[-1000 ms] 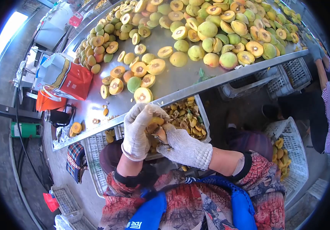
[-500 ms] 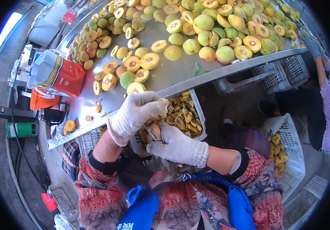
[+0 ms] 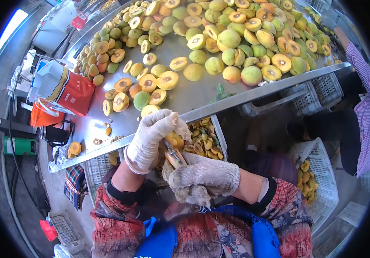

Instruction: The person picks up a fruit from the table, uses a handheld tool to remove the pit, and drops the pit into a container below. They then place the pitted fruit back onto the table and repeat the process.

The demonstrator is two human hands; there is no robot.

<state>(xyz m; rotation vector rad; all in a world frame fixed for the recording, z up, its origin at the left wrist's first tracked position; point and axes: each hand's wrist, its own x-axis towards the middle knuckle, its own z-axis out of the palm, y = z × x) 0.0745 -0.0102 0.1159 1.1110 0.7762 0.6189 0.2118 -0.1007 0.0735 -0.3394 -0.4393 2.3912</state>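
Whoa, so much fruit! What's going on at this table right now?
A person in white knit gloves is working on a piece of yellow fruit held in the left hand. The right hand grips a small tool against it, over a crate of pits and scraps. Halved and whole fruit cover the metal table ahead. Another person's striped sleeve shows at the far right.

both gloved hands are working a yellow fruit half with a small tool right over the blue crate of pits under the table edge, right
Not quite: the crate is white, not blue. The head view shows the left hand in its white knit glove holding the yellow fruit half, and the right hand working a small metal tool over the white plastic crate of pits beneath the steel table edge.
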